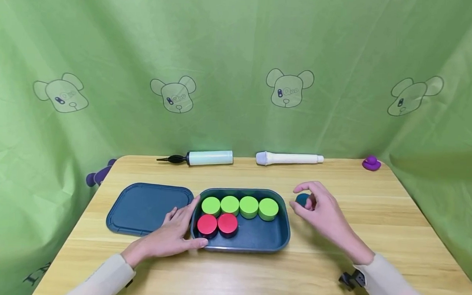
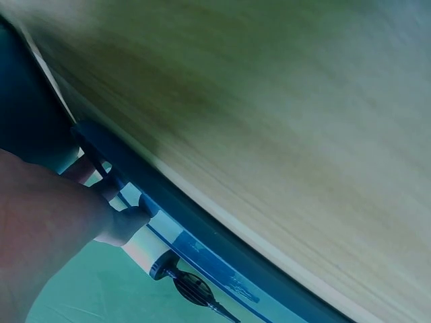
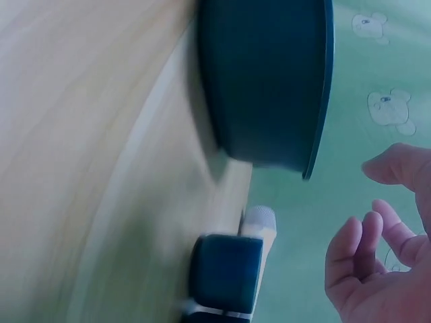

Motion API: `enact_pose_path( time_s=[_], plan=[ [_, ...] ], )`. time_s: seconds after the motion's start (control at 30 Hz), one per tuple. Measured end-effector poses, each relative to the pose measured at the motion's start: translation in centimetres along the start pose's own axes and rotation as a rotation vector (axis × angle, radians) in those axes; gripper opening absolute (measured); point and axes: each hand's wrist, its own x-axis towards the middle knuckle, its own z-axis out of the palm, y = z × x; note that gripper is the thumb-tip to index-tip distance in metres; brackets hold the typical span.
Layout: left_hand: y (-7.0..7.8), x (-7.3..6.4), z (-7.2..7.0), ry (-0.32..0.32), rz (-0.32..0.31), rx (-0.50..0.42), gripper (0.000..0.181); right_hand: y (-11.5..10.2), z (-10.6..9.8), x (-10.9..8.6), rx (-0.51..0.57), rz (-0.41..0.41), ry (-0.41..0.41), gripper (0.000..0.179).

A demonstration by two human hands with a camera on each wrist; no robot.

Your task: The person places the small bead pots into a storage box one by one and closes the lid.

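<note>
My left hand [image 1: 170, 236] rests at the left end of a dark blue rectangular box [image 1: 262, 238], its thumb along the near rim and its index finger straight up the left side. Inside the box stand several green-topped round containers [image 1: 248, 206] in the far row and two red-topped ones [image 1: 227, 225] in front. Right of the box, my right hand [image 1: 321, 209] hovers, thumb and index finger apart, the other fingers bent. Partly hidden behind it, a dark blue round container [image 3: 225, 272] stands on the table; the right wrist view shows a gap between it and the fingers.
A dark blue lid [image 1: 148, 209] lies left of the box, close to the left hand. Along the back edge are a hand pump [image 1: 210, 158], a white microphone [image 1: 294, 159] and a purple figure [image 1: 371, 163]. A green curtain [image 1: 232, 43] hangs behind the table.
</note>
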Motion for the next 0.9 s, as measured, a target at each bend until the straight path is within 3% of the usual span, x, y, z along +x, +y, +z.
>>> enact_pose_path(
  time_s=[0.43,0.9],
  plan=[
    [0.1,0.0,0.0,-0.002,-0.004,0.0,0.116,3.4,-2.1,-1.4,-0.071,0.014,0.004,0.039],
    [0.0,0.1,0.2,0.0,-0.009,0.005,0.117,7.8,-3.6,-2.4,-0.059,0.163,-0.056,0.052]
  ],
)
